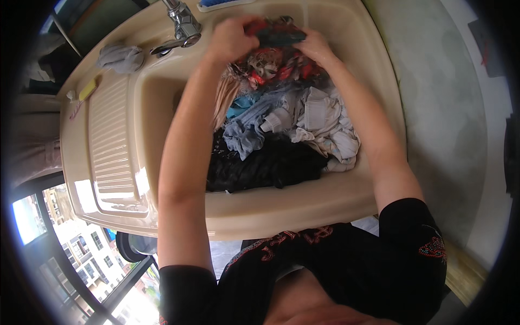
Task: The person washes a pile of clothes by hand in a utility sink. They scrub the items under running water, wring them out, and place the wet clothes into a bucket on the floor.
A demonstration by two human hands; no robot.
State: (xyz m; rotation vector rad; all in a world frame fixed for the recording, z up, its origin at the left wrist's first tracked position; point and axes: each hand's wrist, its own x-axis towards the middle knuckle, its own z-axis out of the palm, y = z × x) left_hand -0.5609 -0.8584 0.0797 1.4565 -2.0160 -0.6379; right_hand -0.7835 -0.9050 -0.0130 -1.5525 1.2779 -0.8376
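Both my hands grip a wet red and dark patterned garment (278, 34) at the far end of the laundry sink's basin. My left hand (233, 38) holds its left side, and my right hand (317, 44) pinches its right edge. More of the red patterned cloth (280, 67) lies just below. Nearer me in the basin are a bundled blue-grey garment (248, 134), a bit of turquoise cloth (240, 106), peach cloth (225, 97), whitish garments (323, 113) and a black garment (268, 164). The hands and the held cloth are partly blurred.
A chrome faucet (183, 24) stands at the basin's back left. Left of it lies a grey cloth (120, 58). The sink's ribbed washboard (109, 142) is on the left, with a yellow item (87, 89) beyond it. A blue brush (217, 3) rests on the back rim. A wall borders the right side.
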